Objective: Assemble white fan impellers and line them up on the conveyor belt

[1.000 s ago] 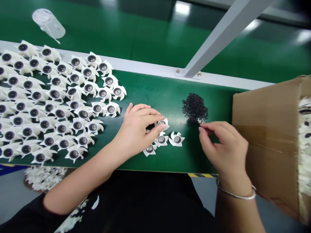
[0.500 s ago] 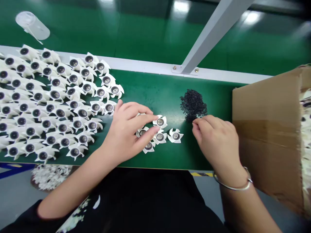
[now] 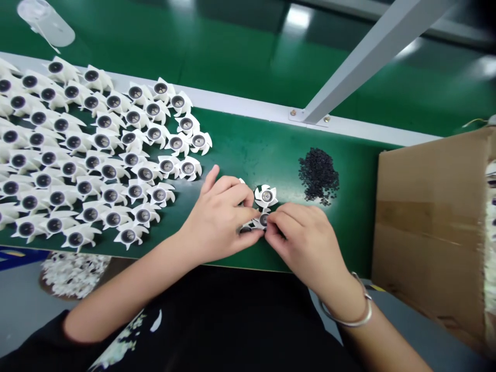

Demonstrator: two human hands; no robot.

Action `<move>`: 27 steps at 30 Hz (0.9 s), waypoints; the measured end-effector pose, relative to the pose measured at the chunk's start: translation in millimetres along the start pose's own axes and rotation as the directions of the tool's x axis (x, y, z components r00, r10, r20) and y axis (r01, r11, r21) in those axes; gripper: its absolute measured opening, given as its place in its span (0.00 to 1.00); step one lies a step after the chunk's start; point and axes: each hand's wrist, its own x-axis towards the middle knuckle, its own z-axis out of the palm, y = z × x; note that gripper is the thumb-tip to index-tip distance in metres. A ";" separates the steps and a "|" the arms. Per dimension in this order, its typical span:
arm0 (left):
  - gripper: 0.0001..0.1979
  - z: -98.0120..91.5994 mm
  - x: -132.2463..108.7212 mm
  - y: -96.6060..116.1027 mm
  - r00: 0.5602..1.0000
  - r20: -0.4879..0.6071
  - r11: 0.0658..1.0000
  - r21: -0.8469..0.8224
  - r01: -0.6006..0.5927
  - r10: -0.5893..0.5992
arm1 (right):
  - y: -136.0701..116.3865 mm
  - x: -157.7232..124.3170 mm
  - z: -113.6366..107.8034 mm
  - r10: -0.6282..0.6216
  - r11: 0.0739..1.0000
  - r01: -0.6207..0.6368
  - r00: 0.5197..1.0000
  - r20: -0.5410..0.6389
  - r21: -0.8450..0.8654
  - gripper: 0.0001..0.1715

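My left hand is closed over a few small white fan wheels, thumb and forefinger gripping one fan wheel. From the right, my right hand meets it with pinched fingertips at that wheel's hub; whatever they hold is hidden. Just behind the fingers lies another fan wheel, its grey hub facing up. My left hand partly covers other wheels beneath it. Behind my right hand is a pile of tiny black parts, too small to make out singly.
Many fan wheels stand in rows across the left of the green table. A cardboard box borders the right side. A grey post rises from the back rail. A translucent cup lies beyond the rail at far left.
My right hand has moved left from the black pile to the fan wheel at my left fingertips. My left thumb and forefinger have moved down onto that wheel. The view has shifted slightly.
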 end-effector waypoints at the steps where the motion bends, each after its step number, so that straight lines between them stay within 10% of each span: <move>1: 0.07 0.6 0.1 0.1 1.000 0.002 1.000 -0.006 -0.002 0.002 | -1.3 0.3 0.0 -0.004 0.999 0.004 1.000 -0.005 -0.043 0.09; 14: 0.06 8.7 -0.1 -2.3 0.999 -0.041 1.000 0.007 0.002 -0.002 | -23.7 -9.2 -7.5 -0.227 0.892 0.232 0.972 0.060 -0.388 0.09; 18: 0.07 7.5 -0.7 0.4 0.999 -0.047 0.999 0.029 -0.021 0.022 | 6.8 -20.5 -12.0 -0.022 0.987 0.007 0.995 -0.096 -0.160 0.07; 22: 0.12 1.4 -3.3 -2.9 0.979 -0.187 0.997 0.019 -0.077 0.080 | 52.2 -31.8 -8.4 0.284 0.943 -0.324 0.906 -0.313 -0.082 0.04; 27: 0.10 -2.6 -6.0 -13.8 0.927 -0.373 0.998 0.058 -0.013 0.034 | 71.5 -35.2 -4.1 0.264 0.942 -0.308 0.926 -0.271 -0.135 0.06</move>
